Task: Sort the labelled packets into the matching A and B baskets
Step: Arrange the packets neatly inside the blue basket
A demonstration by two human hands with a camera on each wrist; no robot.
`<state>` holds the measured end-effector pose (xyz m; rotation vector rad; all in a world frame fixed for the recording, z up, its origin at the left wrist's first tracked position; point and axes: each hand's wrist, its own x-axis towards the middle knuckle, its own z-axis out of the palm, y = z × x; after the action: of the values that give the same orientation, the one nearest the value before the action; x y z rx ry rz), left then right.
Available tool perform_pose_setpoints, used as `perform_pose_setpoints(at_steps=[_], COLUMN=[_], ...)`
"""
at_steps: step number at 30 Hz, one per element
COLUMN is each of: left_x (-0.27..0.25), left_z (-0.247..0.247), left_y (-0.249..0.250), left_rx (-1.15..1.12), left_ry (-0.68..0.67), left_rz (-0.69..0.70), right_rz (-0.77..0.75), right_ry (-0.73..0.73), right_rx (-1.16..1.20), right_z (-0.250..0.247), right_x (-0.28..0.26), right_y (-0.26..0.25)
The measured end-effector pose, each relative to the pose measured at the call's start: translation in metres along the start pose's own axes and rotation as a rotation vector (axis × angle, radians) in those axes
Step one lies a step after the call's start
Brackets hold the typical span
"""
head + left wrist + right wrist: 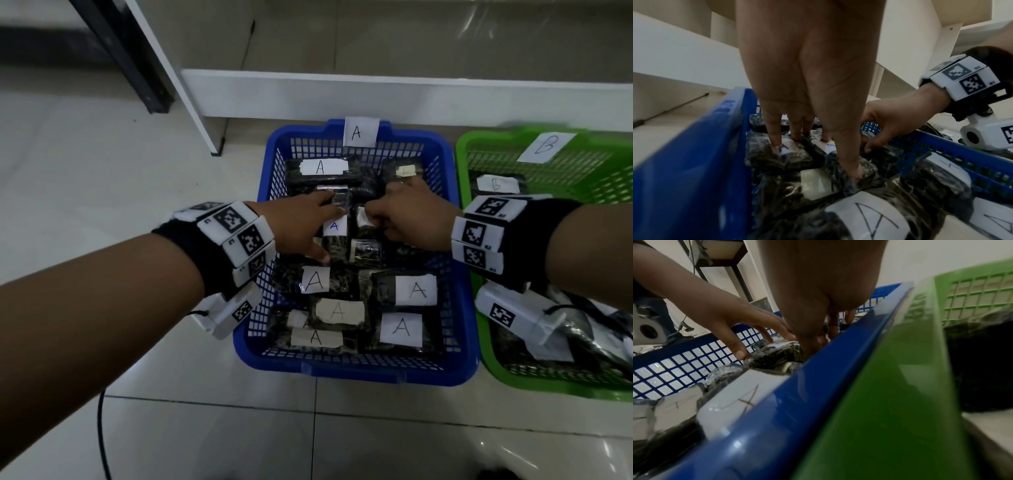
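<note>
Both hands are inside the blue basket point(263, 185), which stands on the tiled floor point(102, 144) and carries a paper tag point(360, 132) with a handwritten "A". The left hand point(298, 226) lies flat with straight fingers point(774, 138) pressing on the dark packets in the middle. The right hand point(411, 219) has its fingers curled down among the packets; it seems to pinch the small packet point(363, 219) beside the left hand, but I cannot tell for sure whether it truly holds it.

I judge the step to be settling or tidying packets already placed here. To do it well, the left hand should only hold the neighbours down while the right hand moves one packet – not several – and each label should end face up, so it can be checked against the basket tag.

The writing: the packet under the left hand point(334, 228) shows an "A" in blue ink. The back packet point(322, 168) and four front ones – for example the front right packet point(400, 328) – show "A" in black. One label at the back right is too small to read.

The green basket point(460, 164) stands just beside on the right, its tag point(545, 146) marked "B", and one packet inside it point(496, 185) also shows a "B".
</note>
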<state>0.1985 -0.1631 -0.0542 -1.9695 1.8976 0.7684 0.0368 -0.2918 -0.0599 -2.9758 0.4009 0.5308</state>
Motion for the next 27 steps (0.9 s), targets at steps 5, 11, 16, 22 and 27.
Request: perform_pose_setpoints(at_steps=[5,11,16,22,27], left_x=[0.003,0.002,0.001,0.001,0.008], left_z=[-0.008,-0.005,0.002,-0.01,-0.008], left_y=[0.011,0.021,0.028,0.026,0.029], left_rx=[0.039,0.112,0.043,-0.101,-0.099], left_ry=[-0.025,0.04,0.075,-0.015,0.057], left_rz=[-0.047,-0.11,-0.171,-0.207,-0.243], right_rz=[0.052,0.095,0.122,0.177,0.142], right_ry=[-0.027,-0.087,-0.229,-0.269,-0.169], right_rx=[-0.026,-0.037,-0.086,-0.051,-0.005], right_z=[-0.004,-0.007,-0.021,-0.025,-0.029], right_x=[-0.002,0.006,0.015,0.013,0.019], right_y=[-0.008,-0.015,-0.023,-0.028,-0.032])
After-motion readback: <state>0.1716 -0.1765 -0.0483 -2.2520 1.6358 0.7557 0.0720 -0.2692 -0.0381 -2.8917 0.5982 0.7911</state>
